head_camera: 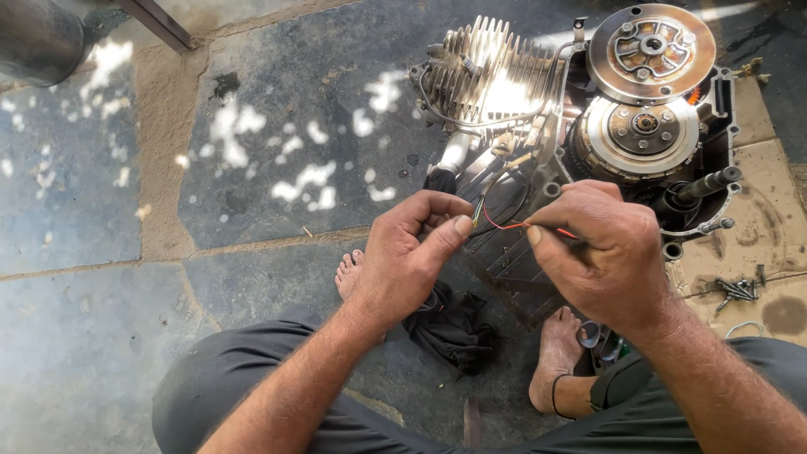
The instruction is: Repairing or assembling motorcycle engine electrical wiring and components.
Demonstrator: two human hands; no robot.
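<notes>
- Left hand curled, thumb pressed to forefinger, pinching the gathered ends of thin wires just in front of the engine.
- Right hand closed in a loose fist, thumb and forefinger nipping a red wire that runs across the gap to the left hand's pinch.
- Hands held close together, near but apart, red wire drawn between them in a shallow loop; judged a grip for fine work, both pinches set near the wire ends for control.
- Wires traced back toward the engine's finned cylinder; bundle kept lifted off the floor, likely to keep it taut and in good light.
- Engine lying on a stone floor, side cover off, two round clutch discs exposed and facing up; judged laid this way to give access from above.
- Small heap of bolts parked on a tan sheet to the right, apart from the engine, within arm's reach.
- Black rag bunched between the bare feet, under the hands.
- Hidden: wire tips inside both pinches; cannot tell whether stripped or twisted.
- Hidden: any tool inside the right fist, not visible.
- Lower engine case shadowed behind the hands, detail unreadable.
- Cut off: dark cylinder at upper left corner, kind unclear.
- Glare on the fins washes out detail.
</notes>
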